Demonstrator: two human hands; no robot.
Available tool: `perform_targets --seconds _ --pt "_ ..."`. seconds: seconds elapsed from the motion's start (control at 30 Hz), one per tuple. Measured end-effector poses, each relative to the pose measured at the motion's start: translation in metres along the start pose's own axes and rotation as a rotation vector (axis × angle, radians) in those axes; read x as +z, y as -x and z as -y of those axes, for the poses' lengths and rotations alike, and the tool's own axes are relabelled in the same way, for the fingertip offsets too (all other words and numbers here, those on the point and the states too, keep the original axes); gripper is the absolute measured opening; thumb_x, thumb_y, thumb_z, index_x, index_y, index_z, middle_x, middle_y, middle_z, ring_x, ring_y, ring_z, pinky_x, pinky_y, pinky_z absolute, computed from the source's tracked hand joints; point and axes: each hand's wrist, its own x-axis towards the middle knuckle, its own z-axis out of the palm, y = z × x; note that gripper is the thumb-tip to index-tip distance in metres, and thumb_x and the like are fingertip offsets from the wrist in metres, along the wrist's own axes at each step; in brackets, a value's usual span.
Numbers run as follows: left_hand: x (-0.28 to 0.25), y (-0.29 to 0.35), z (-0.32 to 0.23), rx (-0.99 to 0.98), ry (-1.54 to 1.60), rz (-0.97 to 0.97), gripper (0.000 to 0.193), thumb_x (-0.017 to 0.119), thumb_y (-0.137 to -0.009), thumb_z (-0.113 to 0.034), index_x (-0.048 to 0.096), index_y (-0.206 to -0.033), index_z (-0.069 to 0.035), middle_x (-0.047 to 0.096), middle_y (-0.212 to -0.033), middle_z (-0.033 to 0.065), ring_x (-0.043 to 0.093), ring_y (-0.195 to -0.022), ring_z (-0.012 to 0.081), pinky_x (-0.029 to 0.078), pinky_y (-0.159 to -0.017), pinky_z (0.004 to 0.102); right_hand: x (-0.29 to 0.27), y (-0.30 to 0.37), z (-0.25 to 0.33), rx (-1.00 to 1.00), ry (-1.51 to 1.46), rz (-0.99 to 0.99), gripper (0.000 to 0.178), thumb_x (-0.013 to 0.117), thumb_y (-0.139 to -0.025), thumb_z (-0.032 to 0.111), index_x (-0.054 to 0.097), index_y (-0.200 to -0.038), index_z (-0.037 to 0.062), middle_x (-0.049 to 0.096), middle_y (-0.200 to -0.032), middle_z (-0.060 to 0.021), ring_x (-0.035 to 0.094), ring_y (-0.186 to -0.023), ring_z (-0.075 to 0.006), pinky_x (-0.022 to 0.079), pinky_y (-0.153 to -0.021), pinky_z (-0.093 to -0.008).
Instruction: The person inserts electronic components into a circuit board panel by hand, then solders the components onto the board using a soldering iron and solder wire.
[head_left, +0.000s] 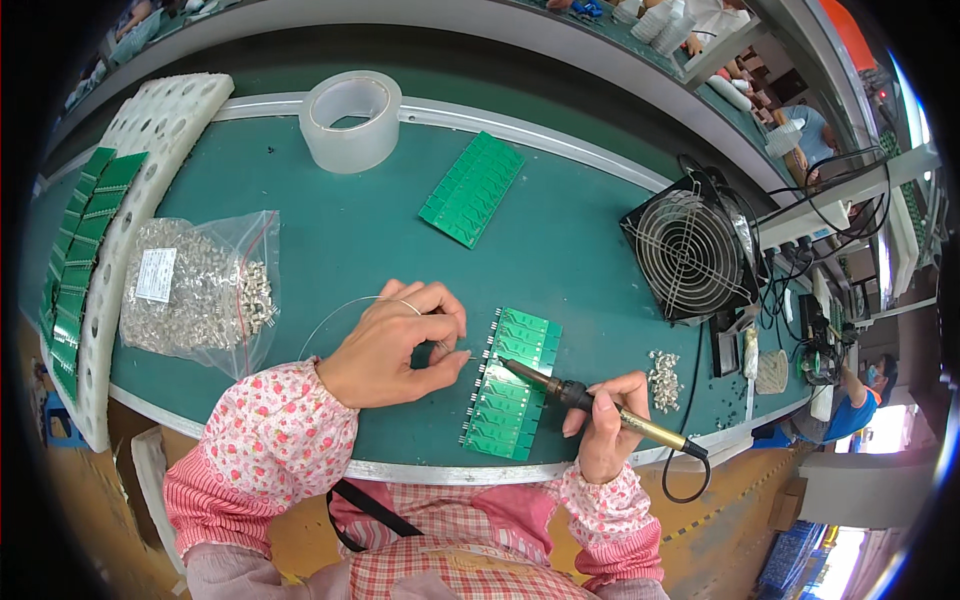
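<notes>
A soldering iron (575, 395) with a gold and black handle is in my right hand (608, 420). Its tip touches or hovers just over the left edge of a green circuit board panel (510, 400), where a row of small metal connectors sticks out. My left hand (400, 345) is beside that edge, thumb and fingers pinched round a thin wire (335, 312) that looks like solder and loops back over the hand. A second green circuit board panel (472, 188) lies farther back on the green mat.
At left are a bag of small metal parts (190, 290) and a white foam tray (170, 120) with more boards (85, 250). A tape roll (350, 125) stands at the back. To the right are a fan (690, 250) and a pile of small connectors (664, 380).
</notes>
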Motion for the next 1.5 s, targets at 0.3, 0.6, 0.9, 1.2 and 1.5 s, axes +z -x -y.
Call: perform_targets --seconds 0.3,0.6,0.9,1.2,1.5 --pt "0.001 0.000 0.000 0.001 -0.030 -0.007 0.032 0.077 -0.078 -0.011 0.049 -0.062 -0.010 0.063 -0.097 0.0026 0.053 -0.075 0.0188 0.034 -0.078 0.0358 -0.001 0.000 -0.002 -0.020 -0.025 0.027 0.015 0.056 -0.097 0.010 0.046 -0.098 -0.0005 0.059 -0.074 -0.0105 0.059 -0.054 -0.0134 0.051 -0.050 -0.0264" --pt "0.002 0.000 -0.001 -0.001 -0.051 -0.014 0.032 0.077 -0.078 -0.011 0.049 -0.063 -0.010 0.062 -0.097 0.0018 0.053 -0.076 0.0185 0.034 -0.078 0.0358 -0.005 0.006 -0.007 -0.076 0.047 0.051 0.016 0.059 -0.096 0.011 0.048 -0.098 -0.0009 0.065 -0.071 -0.0115 0.063 -0.057 -0.0130 0.051 -0.052 -0.0253" --pt "0.000 0.000 0.000 -0.006 0.007 -0.034 0.030 0.076 -0.081 -0.014 0.051 -0.065 -0.010 0.061 -0.097 0.0014 0.053 -0.079 0.0190 0.034 -0.078 0.0356 -0.005 0.006 -0.009 -0.109 0.017 -0.012 0.015 0.058 -0.096 0.010 0.049 -0.098 -0.0011 0.064 -0.070 -0.0118 0.063 -0.056 -0.0132 0.051 -0.052 -0.0260" --pt "0.005 0.000 -0.001 0.029 -0.084 -0.015 0.030 0.077 -0.080 -0.012 0.051 -0.065 -0.010 0.062 -0.095 0.0007 0.053 -0.080 0.0190 0.034 -0.078 0.0346 -0.005 0.005 -0.008 -0.075 0.063 0.042 0.016 0.058 -0.096 0.011 0.049 -0.098 -0.0013 0.067 -0.076 -0.0125 0.064 -0.058 -0.0136 0.053 -0.053 -0.0264" --pt "0.006 0.000 -0.001 0.047 -0.102 -0.030 0.027 0.076 -0.081 -0.014 0.053 -0.068 -0.010 0.060 -0.094 0.0011 0.053 -0.078 0.0194 0.033 -0.077 0.0356 -0.005 0.005 -0.007 -0.103 0.076 0.070 0.018 0.060 -0.095 0.013 0.050 -0.098 -0.0014 0.066 -0.074 -0.0115 0.064 -0.059 -0.0128 0.052 -0.054 -0.0253"
